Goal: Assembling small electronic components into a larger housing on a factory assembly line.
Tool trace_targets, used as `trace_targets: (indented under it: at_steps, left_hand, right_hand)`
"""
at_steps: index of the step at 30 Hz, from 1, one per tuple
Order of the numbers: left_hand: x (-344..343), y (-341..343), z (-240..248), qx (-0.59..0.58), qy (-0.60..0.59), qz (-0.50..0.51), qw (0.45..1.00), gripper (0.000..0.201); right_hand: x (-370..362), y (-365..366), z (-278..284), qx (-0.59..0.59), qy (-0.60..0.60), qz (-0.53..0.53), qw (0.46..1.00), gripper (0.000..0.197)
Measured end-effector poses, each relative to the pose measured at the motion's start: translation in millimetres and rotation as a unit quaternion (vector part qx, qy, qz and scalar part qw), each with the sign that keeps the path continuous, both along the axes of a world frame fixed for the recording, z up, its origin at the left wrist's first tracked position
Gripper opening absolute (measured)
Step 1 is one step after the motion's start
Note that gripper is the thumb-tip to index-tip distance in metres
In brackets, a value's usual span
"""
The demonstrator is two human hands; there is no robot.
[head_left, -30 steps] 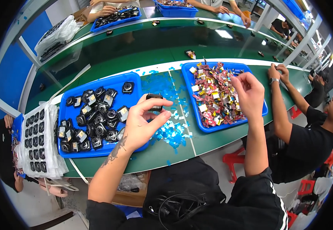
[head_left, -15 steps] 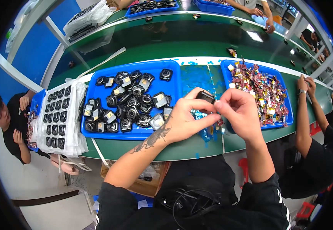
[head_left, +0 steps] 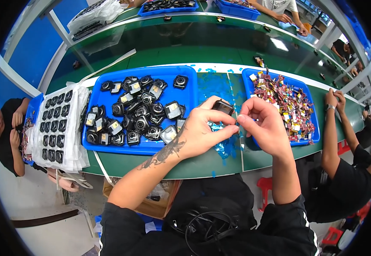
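Observation:
My left hand point(head_left: 204, 130) holds a small black watch case point(head_left: 223, 106) up between thumb and fingers. Close against it, my right hand point(head_left: 264, 130) has thumb and index finger pinched together by my left thumb tip; whatever is between them is too small to make out. To the left, a blue tray point(head_left: 125, 149) carries a loose pile of black watch cases point(head_left: 142, 112). At the right, a second blue tray point(head_left: 316, 117) is heaped with small red, yellow and white flex parts point(head_left: 294, 106). Blue film scraps point(head_left: 224, 150) litter the green bench beneath my hands.
Left of the trays sits a stack of white trays point(head_left: 76, 141) with watch cases in rows. Co-workers sit at the left point(head_left: 10, 132) and right point(head_left: 343, 170). Beyond a white rail runs a green surface point(head_left: 164, 47). A cardboard box point(head_left: 151, 207) stands under the bench.
The whole view has shifted slightly, so the trays appear further left. My hands keep nearly the same pose, and the watch case in my left hand is tilted a little differently.

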State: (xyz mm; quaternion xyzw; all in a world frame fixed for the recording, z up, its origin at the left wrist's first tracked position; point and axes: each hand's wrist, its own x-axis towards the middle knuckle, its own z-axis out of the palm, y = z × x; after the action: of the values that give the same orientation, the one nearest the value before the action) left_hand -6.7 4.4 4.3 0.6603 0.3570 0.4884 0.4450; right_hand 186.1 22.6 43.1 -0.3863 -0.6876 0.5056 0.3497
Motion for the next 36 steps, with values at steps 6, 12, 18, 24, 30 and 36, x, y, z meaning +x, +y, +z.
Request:
trace_targets:
  at_steps: [6, 12, 18, 24, 30, 36]
  left_hand:
    - [-2, 1, -2, 0.028, 0.031, 0.000, 0.999, 0.014]
    - [-1, 3, 0, -0.038, 0.017, -0.003, 0.999, 0.014]
    - [-3, 10, -9, -0.035, 0.050, -0.007, 0.998, 0.013]
    - [-5, 11, -5, -0.150, 0.013, 0.003, 0.989, 0.016]
    - [-6, 6, -2, -0.218, -0.154, -0.081, 0.960, 0.017]
    - [-5, 4, -1, -0.209, -0.142, -0.141, 0.957, 0.016]
  right_hand:
    - [4, 2, 5, -0.088, 0.011, 0.030, 0.996, 0.014]
    - [-11, -8, -6, 0.164, -0.138, -0.070, 0.974, 0.011]
    - [-19, -15, -20, 0.427, -0.203, -0.128, 0.872, 0.014]
    - [-8, -21, -21, 0.335, -0.160, -0.151, 0.916, 0.013]
    - [-4, -12, -24, 0.112, -0.009, -0.087, 0.990, 0.018]
    - [-4, -13, -36, -0.007, 0.212, -0.013, 0.977, 0.010]
